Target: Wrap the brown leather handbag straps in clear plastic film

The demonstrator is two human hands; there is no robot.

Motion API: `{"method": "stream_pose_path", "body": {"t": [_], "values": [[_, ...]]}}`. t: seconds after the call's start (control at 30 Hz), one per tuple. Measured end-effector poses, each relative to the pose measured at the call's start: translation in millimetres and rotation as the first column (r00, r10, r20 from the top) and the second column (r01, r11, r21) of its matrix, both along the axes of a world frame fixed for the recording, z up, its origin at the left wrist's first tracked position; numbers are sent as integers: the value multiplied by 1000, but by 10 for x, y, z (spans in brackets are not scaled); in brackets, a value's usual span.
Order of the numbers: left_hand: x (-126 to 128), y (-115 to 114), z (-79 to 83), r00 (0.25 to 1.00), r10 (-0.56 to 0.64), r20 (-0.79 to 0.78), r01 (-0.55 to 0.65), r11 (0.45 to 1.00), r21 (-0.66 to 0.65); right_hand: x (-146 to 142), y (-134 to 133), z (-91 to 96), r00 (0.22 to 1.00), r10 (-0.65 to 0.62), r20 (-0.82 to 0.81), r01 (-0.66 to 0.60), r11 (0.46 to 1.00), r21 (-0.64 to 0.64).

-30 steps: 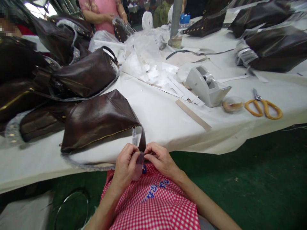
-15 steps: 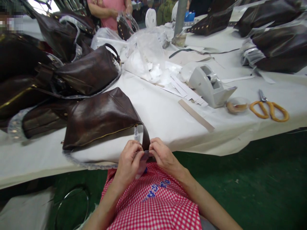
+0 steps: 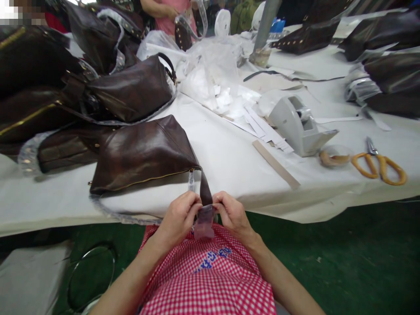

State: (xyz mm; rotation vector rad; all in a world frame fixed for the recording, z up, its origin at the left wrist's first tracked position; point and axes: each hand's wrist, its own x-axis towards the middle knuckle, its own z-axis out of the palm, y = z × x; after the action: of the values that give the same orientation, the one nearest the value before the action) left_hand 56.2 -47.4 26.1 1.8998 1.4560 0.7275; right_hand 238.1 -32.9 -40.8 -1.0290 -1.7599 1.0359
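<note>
A dark brown leather handbag (image 3: 144,151) lies on its side near the table's front edge, its gold zipper facing me. From its right end a brown strap (image 3: 205,188) runs down toward my lap. Clear plastic film (image 3: 204,223) covers the strap's lower part and hangs loose below. My left hand (image 3: 181,214) pinches the film at its left edge, and my right hand (image 3: 231,213) pinches the opposite edge. Beside my left fingers hangs the plastic-wrapped zipper pull (image 3: 191,180). A film-wrapped strap (image 3: 121,215) curves along the table edge.
More brown bags (image 3: 131,89) are piled at left, others (image 3: 393,81) at right. A grey tape dispenser (image 3: 297,124), a tape roll (image 3: 334,157) and orange-handled scissors (image 3: 379,164) sit right. Plastic bags (image 3: 213,65) and paper strips (image 3: 259,122) lie behind. A person in pink (image 3: 167,17) stands across the table.
The view has shifted, so the table things appear farther right. Between my hands, the film and strap now show more fully, and my hands are slightly farther apart.
</note>
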Motion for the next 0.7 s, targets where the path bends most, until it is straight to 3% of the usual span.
{"method": "stream_pose_path", "body": {"t": [0.07, 0.2, 0.33, 0.4, 0.47, 0.57, 0.63, 0.7], "values": [[-20, -59, -14, 984, 36, 174, -18, 994, -104, -30, -16, -5, 999, -26, -36, 24, 999, -36], [-22, -214, -111, 883, 120, 454, 8, 963, -270, -91, -49, -39, 987, -42, -157, 23, 993, -116], [66, -312, -217, 746, 391, 539, -128, 879, -460, -127, -105, -116, 974, -46, -221, 10, 987, -160], [102, -336, -226, 686, 473, 553, -116, 821, -559, -124, -135, -154, 972, -70, -225, 29, 983, -179], [115, -359, -205, 657, 469, 590, -2, 784, -621, -111, -150, -174, 972, -83, -220, 35, 976, -214], [109, -397, -163, 619, 409, 670, 140, 782, -607, -104, -124, -154, 974, -62, -216, 4, 966, -258], [104, -409, -155, 590, 426, 685, 138, 783, -606, -118, -83, -114, 978, -26, -206, -32, 962, -273], [103, -404, -165, 608, 448, 655, 63, 795, -603, -139, -47, -67, 980, 8, -198, -68, 953, -296]]}}
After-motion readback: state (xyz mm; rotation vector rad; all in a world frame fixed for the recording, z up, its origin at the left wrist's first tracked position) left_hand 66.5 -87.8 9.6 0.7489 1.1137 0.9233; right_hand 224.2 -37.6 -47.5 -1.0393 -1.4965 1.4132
